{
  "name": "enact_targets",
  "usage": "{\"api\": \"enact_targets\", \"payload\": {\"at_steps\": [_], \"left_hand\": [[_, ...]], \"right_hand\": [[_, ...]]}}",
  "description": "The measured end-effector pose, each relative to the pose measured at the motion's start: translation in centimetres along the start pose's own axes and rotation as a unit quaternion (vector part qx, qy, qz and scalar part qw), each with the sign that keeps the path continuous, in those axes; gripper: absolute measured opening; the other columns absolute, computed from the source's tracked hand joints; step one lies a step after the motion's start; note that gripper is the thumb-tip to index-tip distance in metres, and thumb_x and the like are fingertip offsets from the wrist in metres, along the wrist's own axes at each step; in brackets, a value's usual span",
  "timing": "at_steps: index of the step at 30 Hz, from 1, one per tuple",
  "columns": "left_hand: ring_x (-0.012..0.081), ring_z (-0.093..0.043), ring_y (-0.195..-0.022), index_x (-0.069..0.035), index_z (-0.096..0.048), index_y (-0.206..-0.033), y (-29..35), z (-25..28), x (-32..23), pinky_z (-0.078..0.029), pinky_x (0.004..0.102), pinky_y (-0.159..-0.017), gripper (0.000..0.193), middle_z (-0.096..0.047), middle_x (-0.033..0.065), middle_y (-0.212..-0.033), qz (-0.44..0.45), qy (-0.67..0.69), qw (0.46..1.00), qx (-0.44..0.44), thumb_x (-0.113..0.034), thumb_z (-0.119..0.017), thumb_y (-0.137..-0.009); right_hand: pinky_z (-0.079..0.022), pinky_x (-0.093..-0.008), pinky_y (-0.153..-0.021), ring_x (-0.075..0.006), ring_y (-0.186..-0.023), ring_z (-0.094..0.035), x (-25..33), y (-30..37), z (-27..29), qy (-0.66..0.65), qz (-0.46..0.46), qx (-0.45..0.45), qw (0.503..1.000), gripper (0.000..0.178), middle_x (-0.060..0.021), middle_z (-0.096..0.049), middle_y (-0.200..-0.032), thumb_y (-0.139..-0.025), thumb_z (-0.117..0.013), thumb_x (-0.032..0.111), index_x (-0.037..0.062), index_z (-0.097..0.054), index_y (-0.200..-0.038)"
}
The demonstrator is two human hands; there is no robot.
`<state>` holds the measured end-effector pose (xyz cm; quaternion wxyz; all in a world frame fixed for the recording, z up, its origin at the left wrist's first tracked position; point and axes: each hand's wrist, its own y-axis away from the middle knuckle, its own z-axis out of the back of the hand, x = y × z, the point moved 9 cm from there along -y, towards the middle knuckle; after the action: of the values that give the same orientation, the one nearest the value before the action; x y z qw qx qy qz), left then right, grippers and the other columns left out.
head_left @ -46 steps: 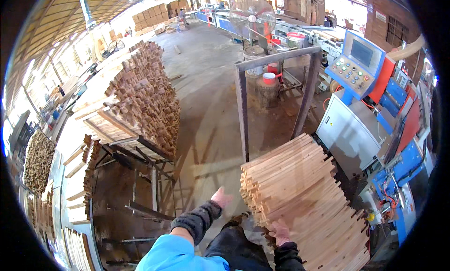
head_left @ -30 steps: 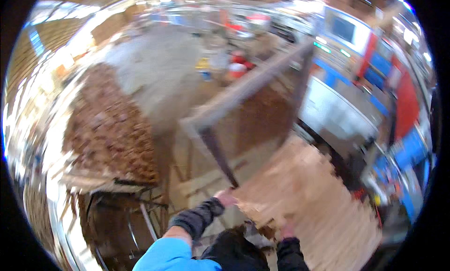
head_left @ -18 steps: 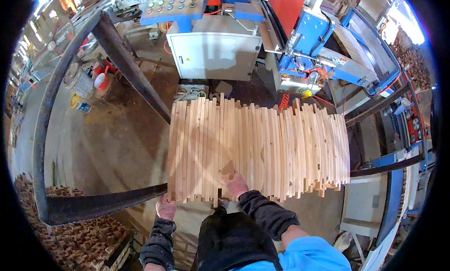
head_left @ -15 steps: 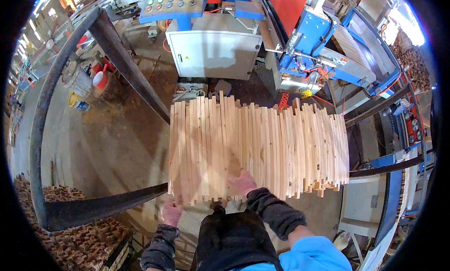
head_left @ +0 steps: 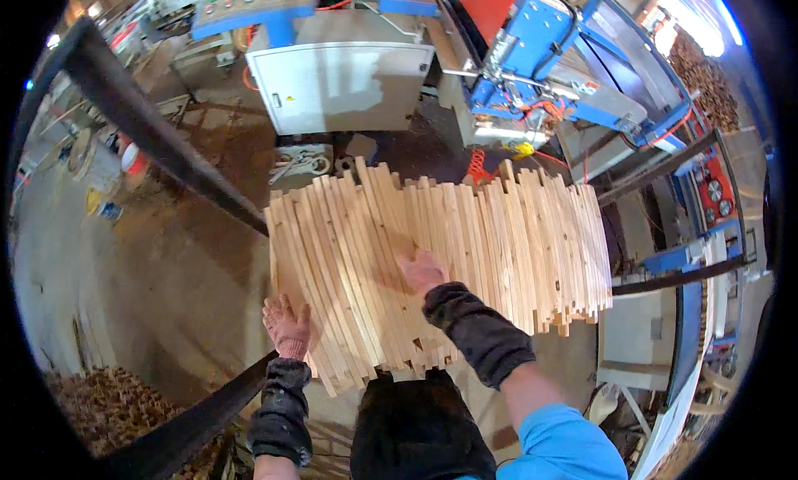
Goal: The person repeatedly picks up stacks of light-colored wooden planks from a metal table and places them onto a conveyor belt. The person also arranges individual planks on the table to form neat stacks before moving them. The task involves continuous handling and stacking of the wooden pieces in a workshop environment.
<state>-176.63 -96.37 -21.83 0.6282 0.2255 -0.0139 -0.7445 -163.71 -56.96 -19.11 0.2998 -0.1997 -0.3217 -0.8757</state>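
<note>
A wide row of pale wooden strips (head_left: 474,239) lies side by side before me, with uneven ends. The strips on the left slant, their near ends further right than their far ends. My left hand (head_left: 287,324), in a pinkish knit glove, is at the row's left edge, fingers spread and holding nothing. On top of the strips, left of the middle, rests my right hand (head_left: 422,270), gloved alike. Its fingers look stretched out over the wood, partly hard to make out, and it grips nothing visible.
Dark metal bars (head_left: 158,139) frame the sides. Beyond the row stand a pale cabinet (head_left: 345,85), a button panel (head_left: 249,2) and a blue machine (head_left: 532,48). Buckets (head_left: 104,204) stand at far left; a heap of wood pieces (head_left: 116,409) lies at near left.
My left hand has moved from the near end up to the row's left edge, its fingers spreading. My right hand has moved further away over the strips. The left strips have turned aslant.
</note>
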Motion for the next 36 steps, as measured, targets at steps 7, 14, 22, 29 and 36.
{"api": "enact_targets", "payload": {"at_steps": [7,14,22,29,36], "left_hand": [[0.0307,-0.051,-0.141,-0.004,-0.034,-0.166,2.3,-0.1,-3.7,-0.047,0.0409,-0.114,0.088,-0.046,0.0179,-0.16,0.011,0.569,0.821,0.049,-0.008,-0.076,-0.089],[0.0247,-0.058,-0.126,-0.007,-0.041,-0.159,2.0,-1.4,-2.9,-0.051,0.0379,-0.105,0.087,-0.058,0.0086,-0.142,0.076,0.59,0.799,0.09,-0.006,-0.08,-0.082],[0.0264,-0.063,-0.115,-0.004,-0.037,-0.159,12.4,0.7,-7.0,-0.053,0.0361,-0.099,0.09,-0.061,0.0114,-0.133,0.091,0.651,0.749,0.083,-0.008,-0.077,-0.079],[0.0299,-0.061,-0.12,-0.012,-0.031,-0.168,21.7,3.1,-8.8,-0.052,0.047,-0.104,0.09,-0.062,0.0161,-0.14,0.092,0.51,0.831,0.204,-0.01,-0.08,-0.093],[0.0334,-0.052,-0.132,-0.008,-0.029,-0.165,34.3,7.7,-20.8,-0.05,0.0485,-0.105,0.103,-0.05,0.0177,-0.156,-0.114,0.51,0.847,0.095,-0.003,-0.089,-0.081]], "right_hand": [[-0.052,-0.046,-0.109,-0.0408,-0.128,-0.067,0.1,-1.4,-0.7,0.061,-0.021,-0.063,0.996,0.083,-0.0269,-0.07,-0.135,-0.099,-0.056,0.07,-0.0001,-0.064,-0.142],[-0.051,-0.0446,-0.111,-0.0401,-0.131,-0.065,0.2,0.5,1.3,0.013,-0.09,-0.035,0.995,0.088,-0.0264,-0.065,-0.143,-0.097,-0.057,0.073,-0.0019,-0.064,-0.143],[-0.055,-0.0475,-0.093,-0.0388,-0.106,-0.074,-2.1,9.2,6.9,-0.155,-0.041,-0.01,0.987,0.079,-0.0268,-0.076,-0.107,-0.093,-0.067,0.069,-0.0071,-0.075,-0.112],[-0.055,-0.0463,-0.086,-0.0352,-0.097,-0.071,-8.7,19.8,14.4,-0.245,-0.051,-0.067,0.966,0.066,-0.0203,-0.075,-0.097,-0.093,-0.069,0.068,0.0023,-0.077,-0.097],[-0.055,-0.0444,-0.081,-0.0319,-0.088,-0.068,-20.3,32.2,26.8,-0.335,-0.023,-0.265,0.904,0.061,-0.0182,-0.07,-0.09,-0.094,-0.074,0.059,0.0,-0.072,-0.108]]}}
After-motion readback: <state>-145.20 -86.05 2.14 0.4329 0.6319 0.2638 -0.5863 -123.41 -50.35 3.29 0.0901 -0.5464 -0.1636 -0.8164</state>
